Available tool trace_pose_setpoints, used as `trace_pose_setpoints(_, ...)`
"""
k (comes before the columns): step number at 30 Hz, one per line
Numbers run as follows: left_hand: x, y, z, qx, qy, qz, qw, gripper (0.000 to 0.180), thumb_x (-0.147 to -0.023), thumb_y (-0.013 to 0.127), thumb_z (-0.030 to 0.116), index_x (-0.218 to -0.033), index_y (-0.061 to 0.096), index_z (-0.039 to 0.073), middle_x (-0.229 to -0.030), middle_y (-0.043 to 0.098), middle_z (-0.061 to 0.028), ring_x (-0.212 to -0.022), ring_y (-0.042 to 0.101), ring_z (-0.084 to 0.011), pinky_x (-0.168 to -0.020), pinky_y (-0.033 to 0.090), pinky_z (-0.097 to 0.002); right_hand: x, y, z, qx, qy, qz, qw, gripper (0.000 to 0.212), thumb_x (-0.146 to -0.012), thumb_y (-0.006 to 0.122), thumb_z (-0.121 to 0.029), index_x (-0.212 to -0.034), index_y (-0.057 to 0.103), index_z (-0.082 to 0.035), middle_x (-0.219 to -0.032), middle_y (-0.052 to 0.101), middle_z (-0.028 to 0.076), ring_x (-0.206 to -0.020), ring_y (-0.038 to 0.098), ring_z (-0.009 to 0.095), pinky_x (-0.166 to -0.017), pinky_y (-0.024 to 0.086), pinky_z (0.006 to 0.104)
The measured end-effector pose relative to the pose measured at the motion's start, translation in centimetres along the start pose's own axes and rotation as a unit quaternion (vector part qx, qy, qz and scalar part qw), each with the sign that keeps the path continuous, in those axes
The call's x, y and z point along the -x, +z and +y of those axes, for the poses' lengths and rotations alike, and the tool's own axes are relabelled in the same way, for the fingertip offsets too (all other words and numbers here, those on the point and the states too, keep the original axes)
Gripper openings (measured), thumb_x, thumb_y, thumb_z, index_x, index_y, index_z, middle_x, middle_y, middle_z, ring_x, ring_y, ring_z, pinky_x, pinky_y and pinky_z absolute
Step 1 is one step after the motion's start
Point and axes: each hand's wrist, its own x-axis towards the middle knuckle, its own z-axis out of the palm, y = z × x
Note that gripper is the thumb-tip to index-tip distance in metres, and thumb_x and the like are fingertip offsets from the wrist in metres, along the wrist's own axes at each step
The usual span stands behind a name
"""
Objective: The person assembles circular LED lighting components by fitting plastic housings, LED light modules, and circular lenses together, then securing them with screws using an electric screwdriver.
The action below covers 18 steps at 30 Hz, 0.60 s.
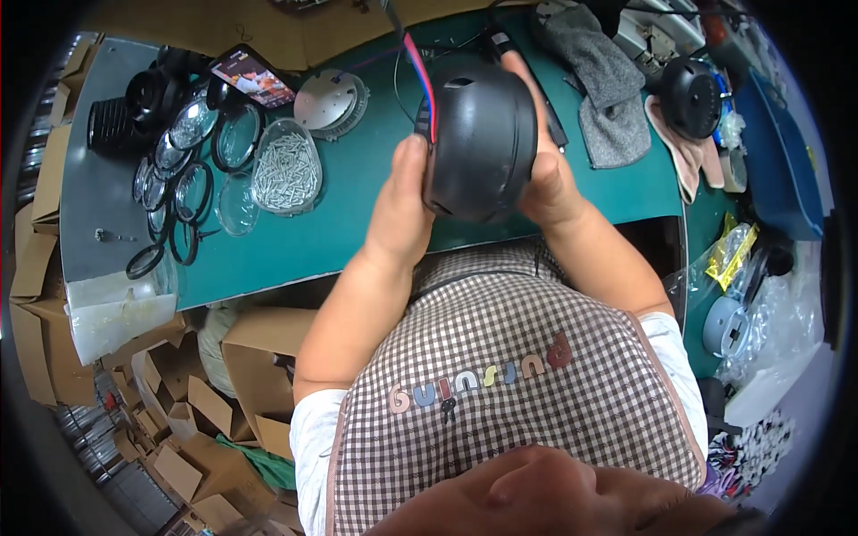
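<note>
A black rounded housing (483, 147) is held up between my two hands, over the near edge of the green table. My left hand (402, 188) is closed against its left side, with the thumb near a ribbed part. Around the right side, my right hand (552, 179) grips it, one finger stretched up along the far edge. A red and dark wire pair (420, 80) runs up from the housing's left side, past the top of the picture. The underside of the housing is hidden.
Left on the green table (349, 223) are a clear tub of screws (286, 174), several black-rimmed lenses (192, 190), a phone (253, 76) and a silvery disc (329, 98). Behind my right hand lie a black stick-shaped tool (550, 116) and grey cloth (617, 125). A blue bin (776, 152) stands right.
</note>
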Motion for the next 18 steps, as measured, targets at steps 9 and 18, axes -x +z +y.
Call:
trace_pose_setpoints(9,1.5,-2.9,0.5,-0.279,0.284,-0.098,0.912,0.129,-0.072,0.083,0.058,-0.158,0.002,0.007,-0.152,0.033,-0.019,-0.141,0.035,-0.033,-0.116,0.029,-0.0457,0.8,2.8,-1.0,-0.152,0.258,-0.044,0.953,0.098,-0.088,0.037,-0.08,-0.151,0.034,-0.005,-0.149,0.044,0.014,-0.134,0.049,0.024,-0.108,0.046,0.0409)
trace_pose_setpoints(18,2.4,-2.4,0.0,-0.213,0.208,-0.054,0.953,0.145,-0.055,0.094,0.051,-0.158,0.001,0.01,-0.147,0.037,-0.0197,-0.135,0.042,-0.0353,-0.111,0.038,-0.0474,2.0,1.7,0.3,-0.022,0.141,-0.077,0.987,0.141,-0.063,0.083,-0.069,-0.16,-0.005,-0.017,-0.158,0.026,0.018,-0.146,0.029,0.035,-0.117,0.03,0.0479)
